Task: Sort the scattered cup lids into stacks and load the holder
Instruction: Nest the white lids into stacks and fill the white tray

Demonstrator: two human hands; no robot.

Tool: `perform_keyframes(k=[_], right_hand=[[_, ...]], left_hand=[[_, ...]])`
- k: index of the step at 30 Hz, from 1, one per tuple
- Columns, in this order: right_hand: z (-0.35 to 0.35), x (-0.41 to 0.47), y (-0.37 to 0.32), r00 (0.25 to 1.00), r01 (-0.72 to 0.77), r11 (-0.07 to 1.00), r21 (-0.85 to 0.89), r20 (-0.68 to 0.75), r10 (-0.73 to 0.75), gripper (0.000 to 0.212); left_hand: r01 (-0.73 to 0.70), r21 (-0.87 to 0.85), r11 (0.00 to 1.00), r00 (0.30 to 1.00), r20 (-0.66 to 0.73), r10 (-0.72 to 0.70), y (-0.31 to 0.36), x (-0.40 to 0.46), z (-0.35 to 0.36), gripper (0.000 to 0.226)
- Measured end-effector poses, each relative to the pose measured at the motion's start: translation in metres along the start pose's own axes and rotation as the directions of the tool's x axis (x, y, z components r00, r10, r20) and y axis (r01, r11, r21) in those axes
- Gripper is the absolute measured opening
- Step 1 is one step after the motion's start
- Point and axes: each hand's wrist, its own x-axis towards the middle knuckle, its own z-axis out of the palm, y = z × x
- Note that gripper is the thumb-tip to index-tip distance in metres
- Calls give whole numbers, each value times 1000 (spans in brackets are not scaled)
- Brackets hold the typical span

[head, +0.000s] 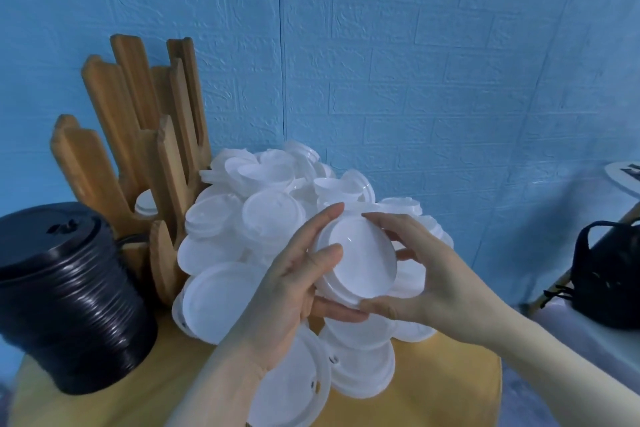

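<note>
Lids, a small nested white stack, sat tilted between both hands above the loose heap: left hand pinching one edge, right hand cupping the opposite rim. Thin plastic probably felt light, flexible, slippery; rim grips seemed safest

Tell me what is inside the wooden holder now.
One small stack of white lids shows in a slot of the wooden holder. Its slats cover the stack's lower part and the other slots' bottoms, so I cannot tell if more lids lie inside.
</note>
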Motion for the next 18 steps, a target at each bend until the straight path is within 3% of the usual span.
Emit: perform_keyframes(k=[3,7,12,18], right_hand=[[3,1,-2,998,-41,997,61,-40,44,84],[-6,2,-6,998,-36,998,60,47,33,83],[-12,4,-6,991,2,997,-79,133,8,82],[5,-3,-7,999,-43,999,-28,-32,42,84]], left_hand=[[13,-89,996,1000,13,-11,2,-2,0,51],[23,-75,997,1000,-18,-24,2,-3,-3,39],[34,-13,999,999,16,-34,-3,-3,-5,50],[-29,22,999,1000,2,29,-7,-3,-4,50]])
